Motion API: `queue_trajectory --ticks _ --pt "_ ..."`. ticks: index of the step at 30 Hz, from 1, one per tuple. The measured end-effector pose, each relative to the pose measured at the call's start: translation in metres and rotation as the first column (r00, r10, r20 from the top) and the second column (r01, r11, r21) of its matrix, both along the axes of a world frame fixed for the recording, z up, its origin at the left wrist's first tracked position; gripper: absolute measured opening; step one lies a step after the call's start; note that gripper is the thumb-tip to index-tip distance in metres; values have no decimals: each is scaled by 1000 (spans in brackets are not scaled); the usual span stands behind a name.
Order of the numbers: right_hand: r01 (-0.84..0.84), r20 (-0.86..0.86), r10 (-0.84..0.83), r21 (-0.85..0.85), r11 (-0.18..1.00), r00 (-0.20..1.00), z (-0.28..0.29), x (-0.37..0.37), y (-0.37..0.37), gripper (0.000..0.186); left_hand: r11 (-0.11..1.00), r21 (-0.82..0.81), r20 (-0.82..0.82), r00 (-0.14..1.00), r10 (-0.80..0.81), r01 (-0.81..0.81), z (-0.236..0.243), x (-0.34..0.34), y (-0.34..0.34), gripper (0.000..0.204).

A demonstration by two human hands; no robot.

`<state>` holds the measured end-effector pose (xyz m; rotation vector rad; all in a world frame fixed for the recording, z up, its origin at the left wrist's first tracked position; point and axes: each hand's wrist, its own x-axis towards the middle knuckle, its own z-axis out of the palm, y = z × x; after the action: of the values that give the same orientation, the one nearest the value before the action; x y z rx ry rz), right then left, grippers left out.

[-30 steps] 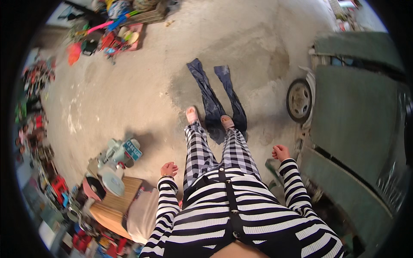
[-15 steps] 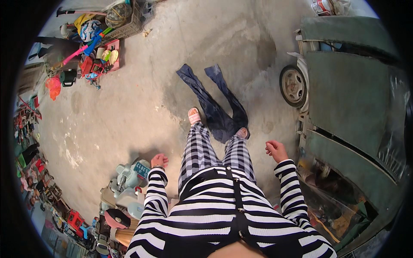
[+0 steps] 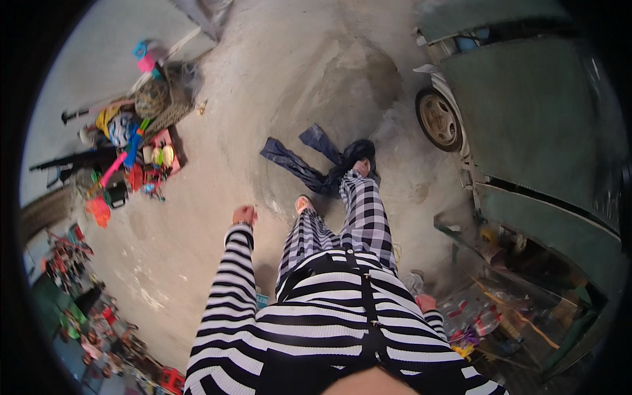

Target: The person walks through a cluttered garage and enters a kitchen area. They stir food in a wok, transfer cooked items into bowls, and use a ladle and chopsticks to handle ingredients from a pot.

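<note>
Dark blue trousers [image 3: 295, 161] lie crumpled on the concrete floor in front of me. My right foot [image 3: 361, 168] is on their bunched end; whether it is inside the cloth I cannot tell. My left foot, in a pink slipper [image 3: 303, 203], stands just behind them. My left hand [image 3: 245, 215] hangs out over the floor at the left, fingers curled in, with nothing seen in it. Low at my right side is my right hand [image 3: 426, 303], partly hidden by the striped sleeve, its fingers not clear. Neither hand touches the trousers.
A green metal vehicle body with a wheel [image 3: 439, 119] stands along the right. Below it lie plastic-wrapped odds and ends [image 3: 480, 322]. At the left are a crate [image 3: 172, 113] of balls and toys and a red tray [image 3: 168, 148]. Shoes [image 3: 108, 329] crowd the lower left.
My right foot has moved forward, bunching the trousers. My left hand has swung forward and curled; my right has dropped back beside my body. The view has turned and shifted.
</note>
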<state>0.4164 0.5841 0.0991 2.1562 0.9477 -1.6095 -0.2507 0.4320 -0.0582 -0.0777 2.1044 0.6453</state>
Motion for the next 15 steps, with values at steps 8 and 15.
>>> queue_trajectory --ticks 8,15 --pt "-643 -175 692 266 718 701 -7 -95 65 13 951 287 -95 991 -90 114 63 -76 338 23" --pt "131 -390 -9 288 948 921 -68 -162 386 15 959 -70 111 958 -265 273 0 -68 271 18"
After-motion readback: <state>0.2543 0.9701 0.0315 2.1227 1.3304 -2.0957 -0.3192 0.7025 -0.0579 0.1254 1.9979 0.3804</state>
